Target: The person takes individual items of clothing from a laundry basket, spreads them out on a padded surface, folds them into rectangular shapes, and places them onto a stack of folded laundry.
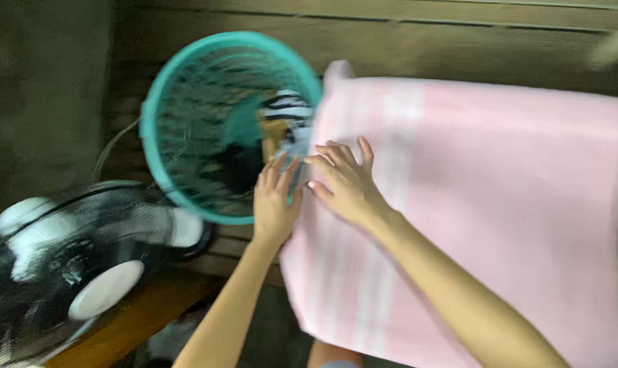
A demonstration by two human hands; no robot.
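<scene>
Head view, blurry: pink towel [500, 204] spread over the wooden table [459, 41], filling the right side. Teal mesh basket [186, 116] tipped on its side left of it, clothes inside. Fan [70, 266] lower left. Right hand [343, 184] flat on the towel's left edge, fingers spread. Left hand [275, 204] at basket rim and towel edge, fingers loosely together; grip unclear.

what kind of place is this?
Likely a home laundry spot, maybe a porch. Both hands, left hand and right hand, rest on a pink towel beside a teal laundry basket holding clothes, near an electric fan and wood slats.
</scene>
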